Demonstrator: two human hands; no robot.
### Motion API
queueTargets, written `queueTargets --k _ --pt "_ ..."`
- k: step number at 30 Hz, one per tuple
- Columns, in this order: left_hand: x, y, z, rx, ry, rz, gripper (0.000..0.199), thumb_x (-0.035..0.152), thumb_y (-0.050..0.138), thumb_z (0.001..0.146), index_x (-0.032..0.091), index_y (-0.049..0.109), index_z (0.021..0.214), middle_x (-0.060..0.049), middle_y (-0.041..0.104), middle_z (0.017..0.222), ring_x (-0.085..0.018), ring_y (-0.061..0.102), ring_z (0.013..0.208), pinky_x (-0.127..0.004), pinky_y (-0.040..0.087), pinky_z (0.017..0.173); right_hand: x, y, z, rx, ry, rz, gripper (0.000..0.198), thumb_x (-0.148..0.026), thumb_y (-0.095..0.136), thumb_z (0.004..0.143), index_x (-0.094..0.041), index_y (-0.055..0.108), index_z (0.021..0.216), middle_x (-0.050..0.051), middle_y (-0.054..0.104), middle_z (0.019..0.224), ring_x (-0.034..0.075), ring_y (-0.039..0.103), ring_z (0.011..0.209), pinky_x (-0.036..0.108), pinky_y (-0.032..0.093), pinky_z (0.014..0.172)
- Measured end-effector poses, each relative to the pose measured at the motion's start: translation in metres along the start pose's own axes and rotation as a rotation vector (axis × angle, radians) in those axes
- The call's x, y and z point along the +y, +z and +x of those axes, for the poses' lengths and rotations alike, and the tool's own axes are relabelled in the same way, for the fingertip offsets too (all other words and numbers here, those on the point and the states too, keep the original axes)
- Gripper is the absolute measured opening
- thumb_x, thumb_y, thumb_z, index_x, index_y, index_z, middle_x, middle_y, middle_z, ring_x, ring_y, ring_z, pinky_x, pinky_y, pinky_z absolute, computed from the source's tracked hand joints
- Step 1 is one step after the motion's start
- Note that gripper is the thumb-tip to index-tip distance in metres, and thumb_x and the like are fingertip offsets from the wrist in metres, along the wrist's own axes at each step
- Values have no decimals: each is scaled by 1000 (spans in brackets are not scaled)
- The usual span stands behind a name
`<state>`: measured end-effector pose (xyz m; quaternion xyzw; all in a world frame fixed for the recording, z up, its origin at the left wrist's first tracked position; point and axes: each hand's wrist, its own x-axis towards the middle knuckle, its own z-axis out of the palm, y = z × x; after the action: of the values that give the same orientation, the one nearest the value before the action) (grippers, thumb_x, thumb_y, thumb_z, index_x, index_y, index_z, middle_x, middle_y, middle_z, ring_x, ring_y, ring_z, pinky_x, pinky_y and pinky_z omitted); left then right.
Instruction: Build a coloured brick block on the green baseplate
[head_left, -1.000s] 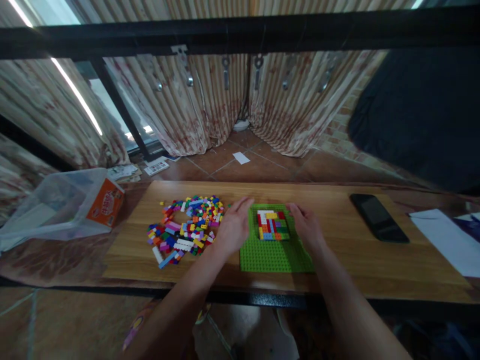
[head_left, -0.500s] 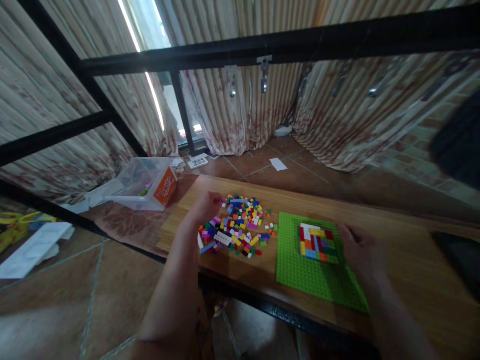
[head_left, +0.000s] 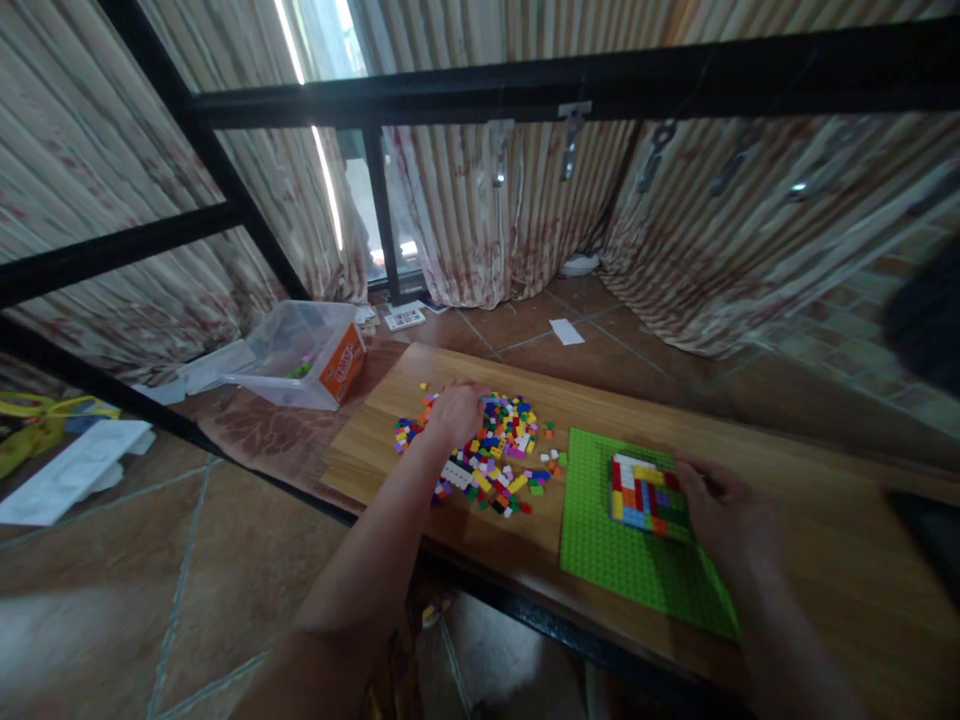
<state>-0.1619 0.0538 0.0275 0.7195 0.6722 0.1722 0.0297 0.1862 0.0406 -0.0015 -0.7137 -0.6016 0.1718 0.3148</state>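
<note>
My left hand (head_left: 457,412) is over the loose pile of small toy building bricks (head_left: 517,430), reaching in from the near side. Its fingertips point down among the bricks and are hidden. On the green baseplate (head_left: 600,545) is a flat, multicoloured block of bricks (head_left: 637,495), roughly square. My right hand (head_left: 724,505) is at the right edge of that block, over the baseplate. Its fingers are curled, with thumb and forefinger close together; what lies between them is hidden.
The wooden table (head_left: 480,365) carries a dark flat object (head_left: 926,540) at far right. Beyond its left end stands a clear plastic box (head_left: 289,360) with an orange label. A black metal rail (head_left: 480,95) crosses in front of the curtains (head_left: 465,220).
My left hand has moved right, from the pile's far left edge to over its upper middle. My right hand remains beside the brick block. The view has shifted slightly.
</note>
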Motion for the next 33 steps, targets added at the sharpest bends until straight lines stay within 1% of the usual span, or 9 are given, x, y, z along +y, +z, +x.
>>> queueTargets --k 6,11,15,20,23,26,29,31,33 --pt "6 2 4 -45 -46 -23 19 15 55 80 15 71 90 -11 70 95 -23 62 98 -35 46 95 6 0 2 20 -50 27 41 -49 51 78 -18 73 94 12 72 87 26 64 77 38 48 70" --pt "2 1 4 -86 -54 -33 26 6 55 70 14 70 89 -11 69 95 -23 63 93 -33 49 90 4 -2 0 19 -46 17 41 -49 50 79 -18 73 94 11 71 90 24 64 79 37 48 73" --pt "0 3 6 -96 -64 -26 25 3 53 67 13 69 84 -12 68 93 -24 63 91 -34 49 89 -1 -5 -2 30 -26 56 41 -47 50 78 -16 72 93 11 71 88 23 63 78 35 48 71" --pt "-1 -4 6 -12 -65 -13 17 11 54 75 15 66 86 -13 68 93 -26 63 91 -38 49 87 -3 -8 0 94 -45 118 40 -45 50 79 -14 72 93 13 71 89 22 62 76 35 47 71" --pt "4 -12 2 28 -25 -116 17 19 53 80 16 62 94 -10 69 91 -25 64 86 -37 50 82 -7 -10 0 161 -51 160 38 -44 51 80 -13 72 89 12 71 85 22 61 73 36 47 70" --pt "23 -11 -5 -1 100 -385 15 22 53 83 17 60 94 -6 69 90 -19 65 85 -31 51 80 -16 -8 -2 197 -78 285 35 -44 52 82 -14 72 87 11 71 83 21 62 74 35 48 71" --pt "54 0 -13 -136 194 -602 12 24 53 84 18 61 92 -1 68 85 -15 64 79 -26 50 74 -31 -2 -10 124 -130 462 32 -43 55 82 -16 71 89 8 71 84 19 63 77 33 49 73" --pt "74 9 -18 -197 212 -671 11 23 54 83 18 61 90 1 66 78 -12 61 70 -23 49 67 -43 3 -18 -6 -165 549 32 -42 56 83 -17 70 96 7 71 87 18 63 76 32 50 72" --pt "88 16 -21 -248 240 -711 9 21 55 81 18 62 88 2 65 74 -11 59 67 -22 47 63 -53 9 -26 -159 -227 574 31 -41 56 85 -19 69 102 6 71 91 17 63 77 31 50 72"
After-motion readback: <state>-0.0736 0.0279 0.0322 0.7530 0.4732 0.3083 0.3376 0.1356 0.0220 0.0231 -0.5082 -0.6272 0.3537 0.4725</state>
